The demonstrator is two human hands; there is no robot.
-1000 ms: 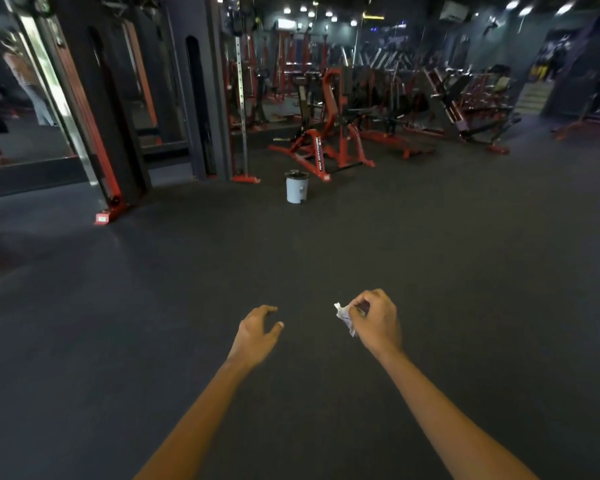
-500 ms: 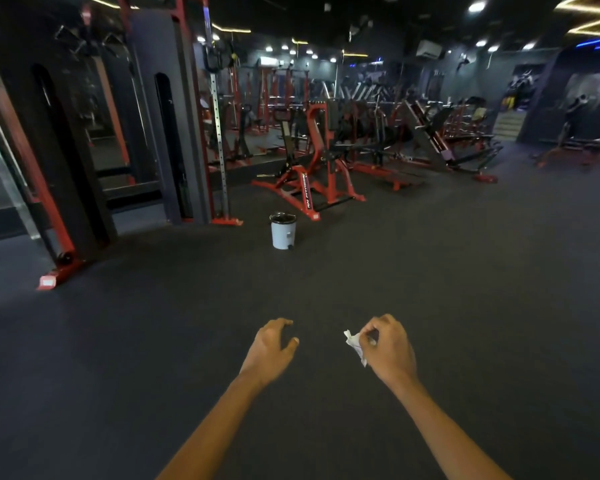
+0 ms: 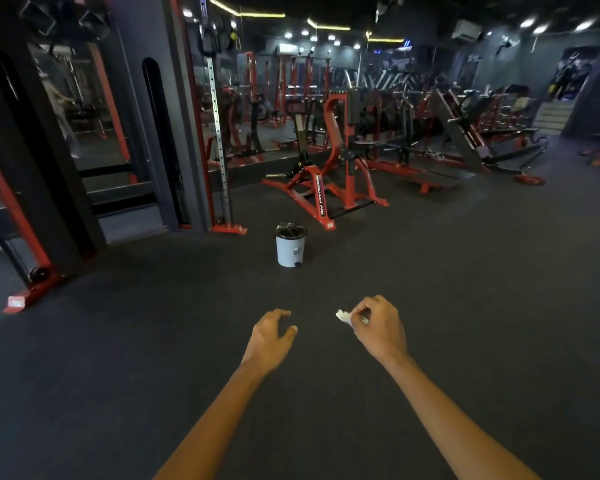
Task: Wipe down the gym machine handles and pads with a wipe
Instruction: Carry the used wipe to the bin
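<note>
Gym floor point(image 3: 118, 375); right hand point(image 3: 378, 329) fingers pinch wipe point(image 3: 343, 317); left hand point(image 3: 271, 336) loosely curled.

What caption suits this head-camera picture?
Right hand pinches a crumpled wipe, left hand empty, facing a small bin.

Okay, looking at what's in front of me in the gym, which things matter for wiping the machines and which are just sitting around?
For the job:
- wipe, crumpled, pinched in the right hand
- left hand, holding nothing
- red gym machine ahead

Just there:
- small bin on the floor
- cable tower to the left
- mirror wall
</note>
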